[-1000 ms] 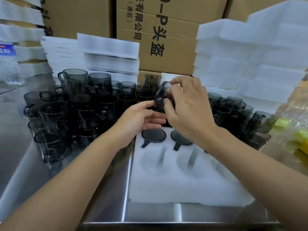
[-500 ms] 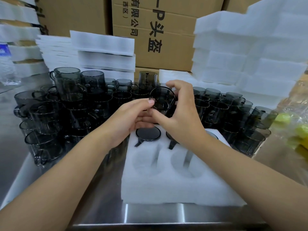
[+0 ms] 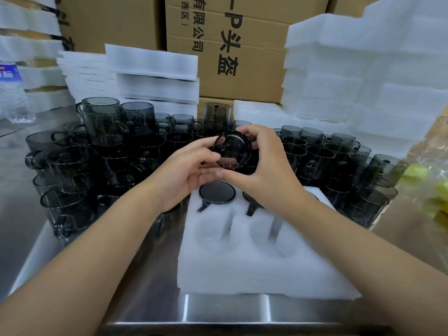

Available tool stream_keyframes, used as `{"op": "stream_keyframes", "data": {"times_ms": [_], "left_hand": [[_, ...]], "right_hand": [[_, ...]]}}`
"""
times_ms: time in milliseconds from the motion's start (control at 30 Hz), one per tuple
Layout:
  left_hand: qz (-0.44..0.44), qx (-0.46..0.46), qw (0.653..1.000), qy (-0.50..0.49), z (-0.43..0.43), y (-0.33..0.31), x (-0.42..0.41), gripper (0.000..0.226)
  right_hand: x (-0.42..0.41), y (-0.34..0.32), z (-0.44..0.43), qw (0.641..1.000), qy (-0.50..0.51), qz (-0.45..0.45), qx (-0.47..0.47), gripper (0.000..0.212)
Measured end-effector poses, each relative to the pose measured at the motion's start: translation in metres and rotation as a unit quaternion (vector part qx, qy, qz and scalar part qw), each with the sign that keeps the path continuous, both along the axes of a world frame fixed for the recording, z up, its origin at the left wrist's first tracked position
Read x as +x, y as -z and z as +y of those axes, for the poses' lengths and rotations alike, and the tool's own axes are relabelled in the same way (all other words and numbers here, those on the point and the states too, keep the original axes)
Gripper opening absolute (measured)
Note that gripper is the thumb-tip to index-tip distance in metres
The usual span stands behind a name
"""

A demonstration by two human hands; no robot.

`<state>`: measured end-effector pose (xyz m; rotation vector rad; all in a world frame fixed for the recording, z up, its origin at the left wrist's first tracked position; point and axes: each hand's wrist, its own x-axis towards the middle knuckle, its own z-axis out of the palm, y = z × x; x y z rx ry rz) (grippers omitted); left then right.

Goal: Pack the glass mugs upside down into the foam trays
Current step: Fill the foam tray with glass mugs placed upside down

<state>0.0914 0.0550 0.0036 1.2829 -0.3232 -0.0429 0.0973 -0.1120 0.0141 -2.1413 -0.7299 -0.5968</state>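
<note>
Both grips, left hand [image 3: 184, 173] and right hand [image 3: 266, 173], hold one smoky mug [image 3: 232, 151] before a carton [image 3: 261, 76] printed 头盔.

Your steel table [image 3: 225, 309] carries a white foam tray [image 3: 254, 270] at its near edge. Dark glass mugs [image 3: 80, 170] crowd the metal to the tray's left, more mugs [image 3: 351, 170] to its right, and foam stacks [image 3: 155, 76] stand behind them.

Printed in black on the front of the brown cardboard box [image 3: 254, 44] at the back, rotated to run downward: "–P头盔" in large characters, "有限公司" smaller beside it, then "(西区)". On the blue label of the plastic bottle [image 3: 9, 73], far left: white characters, too blurred to read.
</note>
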Motion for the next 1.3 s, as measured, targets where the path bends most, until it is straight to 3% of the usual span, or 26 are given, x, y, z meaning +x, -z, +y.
{"op": "stream_keyframes", "data": {"times_ms": [167,467,700,867,1033,1300], "left_hand": [[-0.016,0.019,1.000,-0.006,0.000,0.001,-0.001,0.063],[-0.004,0.026,1.000,-0.006,-0.001,0.000,-0.001,0.035],[0.028,0.015,0.999,-0.034,-0.002,0.000,0.003,0.056],[0.013,0.008,0.999,-0.040,0.000,0.003,0.004,0.033],[0.004,0.002,0.999,-0.043,0.000,0.002,0.003,0.041],[0.018,0.033,0.999,-0.031,0.001,0.001,0.003,0.032]], "right_hand": [[0.001,0.000,-0.001,1.000,0.009,-0.014,0.007,0.063],[-0.001,-0.004,-0.005,0.998,-0.030,-0.030,-0.035,0.068],[0.004,-0.002,-0.008,0.998,-0.040,-0.017,-0.036,0.072],[0.006,-0.001,-0.006,0.999,-0.011,-0.046,0.014,0.063],[0.006,0.003,-0.006,0.998,-0.022,-0.036,0.050,0.062],[-0.005,-0.001,-0.005,0.997,-0.069,-0.023,-0.004,0.078]]}}
